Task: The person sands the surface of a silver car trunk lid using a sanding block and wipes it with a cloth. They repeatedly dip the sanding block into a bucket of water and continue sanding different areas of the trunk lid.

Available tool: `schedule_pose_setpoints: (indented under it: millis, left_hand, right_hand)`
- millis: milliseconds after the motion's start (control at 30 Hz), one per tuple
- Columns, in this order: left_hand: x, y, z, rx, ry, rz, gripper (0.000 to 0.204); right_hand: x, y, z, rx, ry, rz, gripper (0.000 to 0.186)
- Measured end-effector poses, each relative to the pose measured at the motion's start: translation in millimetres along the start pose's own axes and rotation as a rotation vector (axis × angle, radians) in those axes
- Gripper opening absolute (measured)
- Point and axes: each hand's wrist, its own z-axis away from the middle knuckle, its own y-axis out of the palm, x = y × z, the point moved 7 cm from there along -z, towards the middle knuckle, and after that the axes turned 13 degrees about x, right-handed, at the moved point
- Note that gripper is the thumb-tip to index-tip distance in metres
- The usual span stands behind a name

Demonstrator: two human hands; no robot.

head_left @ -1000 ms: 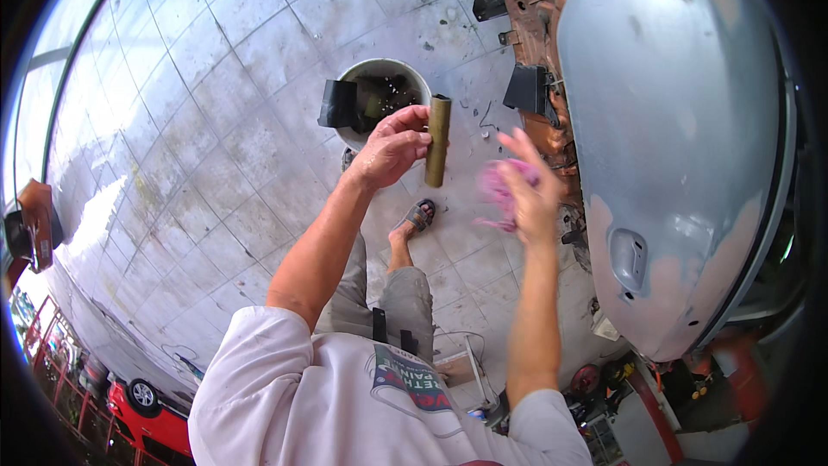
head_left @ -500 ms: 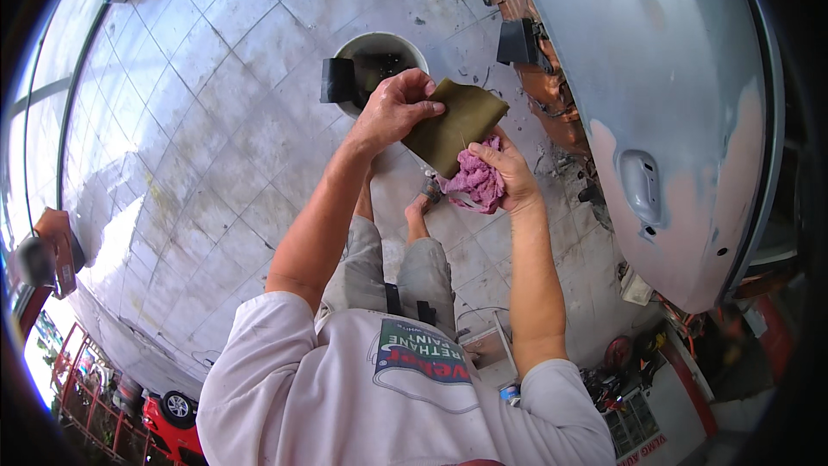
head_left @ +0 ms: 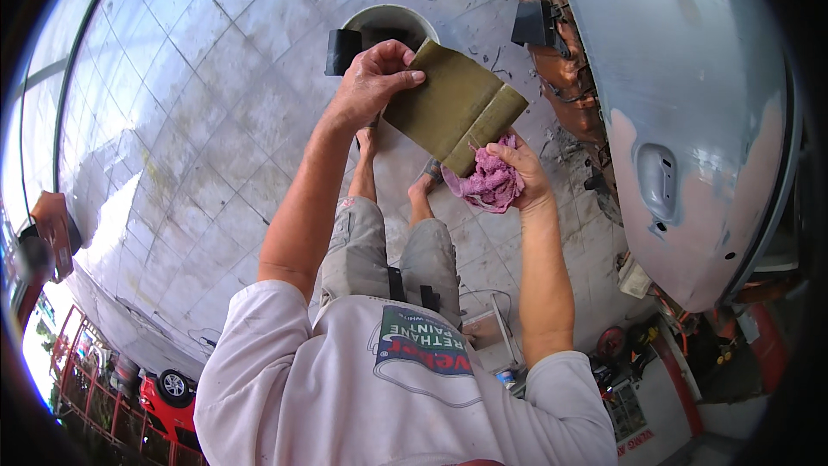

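My left hand (head_left: pixel 373 86) pinches the upper left edge of an olive-brown sheet of sandpaper (head_left: pixel 444 91) between thumb and fingers. A crease runs across the sheet near its right end, where a narrow flap shows. My right hand (head_left: pixel 528 171) is closed on a crumpled pink rag (head_left: pixel 490 179), at the sheet's lower right edge. Its thumb lies over the rag; its other fingers are mostly hidden, so I cannot tell how they grip the sheet. Beyond the sheet stands a pale bucket (head_left: pixel 424 21), partly covered by my left hand and the sheet. A black piece (head_left: pixel 343 52) is at its left rim.
On the right is a large grey car panel (head_left: pixel 690 60) with pinkish patches and a recessed handle area. Copper-brown parts (head_left: pixel 565 78) line its near side. Dirty pale tiles (head_left: pixel 216 121) cover the floor. A red car (head_left: pixel 168 401) shows at lower left.
The sandpaper has opened out from a smaller folded shape, showing the crease and flap. My left hand has shifted slightly left, and my right hand slightly right with the rag.
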Motion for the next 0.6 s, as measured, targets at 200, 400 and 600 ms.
schedule_pose_setpoints:
  millis: [200,400,600]
  left_hand:
    - [6,-19,2,-0.054,0.021,0.142,0.017]
    - [21,-55,-4,-0.12,0.017,0.133,0.018]
    - [51,-103,-3,-0.204,-0.046,0.167,0.02]
  right_hand:
    - [0,-11,-1,-0.055,0.071,0.04,0.054]
    - [6,-9,-19,-0.062,0.046,0.009,0.05]
    - [-11,-32,-51,-0.209,0.117,-0.012,0.034]
